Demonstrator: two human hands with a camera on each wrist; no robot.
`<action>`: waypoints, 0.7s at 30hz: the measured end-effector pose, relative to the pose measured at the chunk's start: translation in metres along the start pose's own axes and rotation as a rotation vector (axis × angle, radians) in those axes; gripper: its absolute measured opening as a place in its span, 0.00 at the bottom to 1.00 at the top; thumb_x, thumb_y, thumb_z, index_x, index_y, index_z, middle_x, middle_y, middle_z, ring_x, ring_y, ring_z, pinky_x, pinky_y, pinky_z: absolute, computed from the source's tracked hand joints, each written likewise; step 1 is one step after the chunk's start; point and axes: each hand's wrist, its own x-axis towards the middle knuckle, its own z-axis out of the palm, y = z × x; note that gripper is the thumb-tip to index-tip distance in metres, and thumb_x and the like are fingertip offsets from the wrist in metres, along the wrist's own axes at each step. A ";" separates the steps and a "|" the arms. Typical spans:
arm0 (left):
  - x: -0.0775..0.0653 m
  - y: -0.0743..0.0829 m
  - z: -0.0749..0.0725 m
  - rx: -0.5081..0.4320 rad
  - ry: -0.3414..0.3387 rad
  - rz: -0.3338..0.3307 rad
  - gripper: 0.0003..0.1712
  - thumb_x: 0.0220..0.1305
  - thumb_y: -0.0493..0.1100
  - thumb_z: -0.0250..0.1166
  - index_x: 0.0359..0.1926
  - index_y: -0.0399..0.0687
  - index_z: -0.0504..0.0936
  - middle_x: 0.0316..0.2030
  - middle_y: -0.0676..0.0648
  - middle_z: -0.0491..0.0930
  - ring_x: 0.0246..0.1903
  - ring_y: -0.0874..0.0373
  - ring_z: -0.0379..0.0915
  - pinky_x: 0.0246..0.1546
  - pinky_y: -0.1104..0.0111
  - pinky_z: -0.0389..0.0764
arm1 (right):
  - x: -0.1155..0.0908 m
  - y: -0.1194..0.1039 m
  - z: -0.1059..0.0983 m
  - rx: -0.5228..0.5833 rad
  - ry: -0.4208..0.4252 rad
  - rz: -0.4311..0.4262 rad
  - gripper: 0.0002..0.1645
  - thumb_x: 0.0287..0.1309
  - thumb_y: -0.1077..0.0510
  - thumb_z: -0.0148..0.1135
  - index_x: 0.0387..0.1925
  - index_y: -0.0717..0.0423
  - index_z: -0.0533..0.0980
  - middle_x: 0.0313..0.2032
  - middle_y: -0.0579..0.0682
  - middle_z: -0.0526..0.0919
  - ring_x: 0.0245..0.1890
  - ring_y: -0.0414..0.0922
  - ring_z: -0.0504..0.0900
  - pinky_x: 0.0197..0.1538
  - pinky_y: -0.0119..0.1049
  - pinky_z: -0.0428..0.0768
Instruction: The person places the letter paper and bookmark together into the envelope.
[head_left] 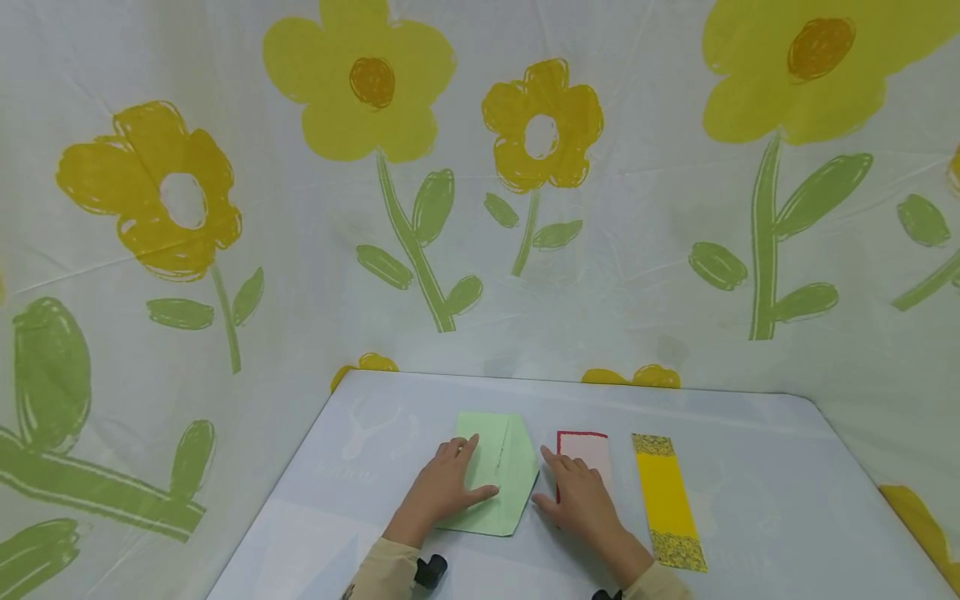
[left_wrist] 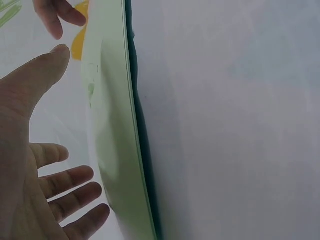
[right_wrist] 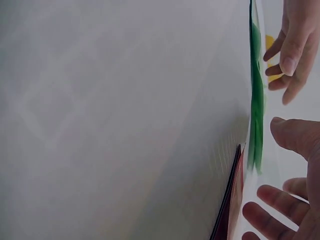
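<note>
A light green paper envelope (head_left: 516, 475) lies on the table, its pointed flap side toward the right. Over its left part is my left hand (head_left: 442, 485), fingers spread and thumb reaching across the paper. In the left wrist view that hand (left_wrist: 45, 150) has relaxed, separate fingers beside the envelope (left_wrist: 117, 130), pinching nothing. My right hand (head_left: 583, 500) hovers just right of the flap, fingers loosely extended and holding nothing. It partly hides a pale pink card with a red border (head_left: 588, 448). The right wrist view shows its spread fingers (right_wrist: 270, 220) near the card's dark red edge (right_wrist: 235, 200).
A yellow strip with patterned ends (head_left: 663, 492) lies to the right of the card. The white table (head_left: 780, 483) has rounded far corners. Behind it hangs a white curtain with printed yellow flowers (head_left: 600, 275).
</note>
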 end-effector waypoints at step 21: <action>0.000 0.002 0.003 0.021 0.007 0.021 0.57 0.58 0.74 0.66 0.76 0.42 0.63 0.66 0.39 0.69 0.64 0.44 0.67 0.58 0.50 0.78 | 0.005 -0.009 0.007 -0.055 0.012 -0.048 0.47 0.53 0.40 0.76 0.70 0.54 0.71 0.59 0.56 0.80 0.57 0.58 0.77 0.61 0.60 0.75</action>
